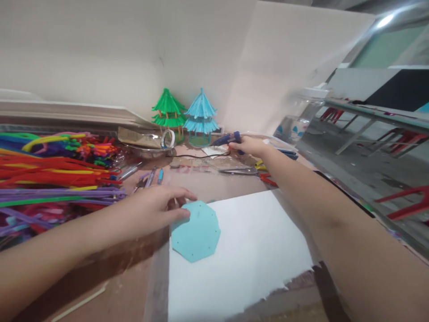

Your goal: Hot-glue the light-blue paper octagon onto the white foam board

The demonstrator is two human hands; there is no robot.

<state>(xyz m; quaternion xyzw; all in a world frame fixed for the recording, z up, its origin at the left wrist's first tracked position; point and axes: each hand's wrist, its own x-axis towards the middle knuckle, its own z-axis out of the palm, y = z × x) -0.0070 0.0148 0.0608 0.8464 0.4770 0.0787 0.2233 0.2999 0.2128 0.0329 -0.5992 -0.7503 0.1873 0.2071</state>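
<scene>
My left hand (172, 205) grips the edge of a light-blue octagonal card (196, 235), thumb on its top face. Small dark dots run near the card's edges, and it is over a white sheet (254, 241) with a torn lower edge. Stretched toward the back of the table, my right hand (250, 146) is closed on a dark blue glue gun (224, 139), whose black cord trails left. Just behind it stand a blue two-tiered roofed model (201, 117) and a green one (167, 109).
Colourful pipe cleaners (56, 172) are heaped at the left, beside a metal bowl (144, 147). Scissors (239, 171) and red-handled pliers (267, 180) lie mid-table. A clear water jug (298, 116) stands at the back right. A thin stick (80, 304) lies front left.
</scene>
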